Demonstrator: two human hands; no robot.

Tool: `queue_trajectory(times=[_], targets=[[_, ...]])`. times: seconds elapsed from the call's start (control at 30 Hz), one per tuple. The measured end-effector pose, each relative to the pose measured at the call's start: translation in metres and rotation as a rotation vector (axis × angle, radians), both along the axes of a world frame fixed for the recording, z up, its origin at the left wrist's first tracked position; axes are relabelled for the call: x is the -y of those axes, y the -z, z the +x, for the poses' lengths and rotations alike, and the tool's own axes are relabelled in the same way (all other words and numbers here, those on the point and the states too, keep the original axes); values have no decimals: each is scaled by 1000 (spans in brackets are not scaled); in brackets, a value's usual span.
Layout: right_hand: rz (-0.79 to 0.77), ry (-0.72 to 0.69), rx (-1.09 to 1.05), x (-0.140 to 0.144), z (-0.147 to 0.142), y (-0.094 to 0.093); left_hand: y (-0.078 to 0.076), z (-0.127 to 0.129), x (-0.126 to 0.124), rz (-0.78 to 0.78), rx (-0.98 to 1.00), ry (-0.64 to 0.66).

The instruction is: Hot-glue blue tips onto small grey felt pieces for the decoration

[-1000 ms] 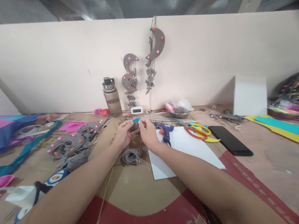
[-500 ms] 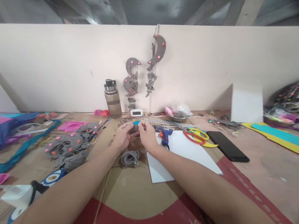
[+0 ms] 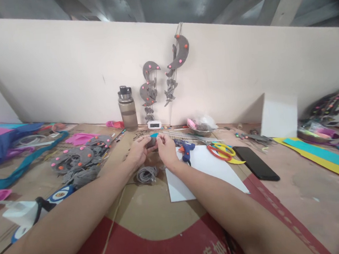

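Observation:
My left hand (image 3: 138, 150) and my right hand (image 3: 166, 148) meet above the cardboard-covered table (image 3: 147, 209), pinching a small grey felt piece (image 3: 151, 142) with a blue bit on top between their fingertips. A coil of grey cord (image 3: 146, 174) lies just below the hands. A white sheet of paper (image 3: 203, 171) sits under my right wrist, and a blue glue gun (image 3: 186, 148) rests on its far corner.
Scissors with orange and yellow handles (image 3: 222, 151) and a black phone (image 3: 255, 162) lie to the right. Grey felt shapes with pink dots (image 3: 76, 160) are heaped at left. A water bottle (image 3: 127, 108), small clock (image 3: 154, 124) and hanging moon ornaments (image 3: 164, 75) stand by the wall.
The hands keep their grip on the small piece with only slight finger shifts. The view has tilted a little, moving everything slightly in frame.

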State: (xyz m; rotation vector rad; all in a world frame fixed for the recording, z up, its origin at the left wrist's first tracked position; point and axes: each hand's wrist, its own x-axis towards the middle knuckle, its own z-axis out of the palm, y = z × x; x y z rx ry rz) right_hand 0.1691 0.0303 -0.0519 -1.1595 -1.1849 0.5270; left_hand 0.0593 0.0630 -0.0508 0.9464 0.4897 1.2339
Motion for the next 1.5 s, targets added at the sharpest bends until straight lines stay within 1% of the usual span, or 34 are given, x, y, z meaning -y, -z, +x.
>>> queue_trajectory(times=[0.2, 0.37, 0.67, 1.13, 1.27, 1.5], targets=[[-1, 5, 11, 1, 0, -2, -1, 0, 1, -1, -3, 12], [-5, -13, 0, 2, 0, -3, -4, 0, 3, -20, -5, -10], [-15, -4, 18, 3, -1, -2, -1, -1, 2, -29, 10, -7], [-30, -30, -20, 2, -1, -2, -2, -1, 2, -51, 3, 6], [-27, -27, -10, 1, -1, -1, -3, -1, 2, -48, 15, -7], [-37, -15, -15, 2, -2, -5, -2, -2, 0, -40, 15, 5]])
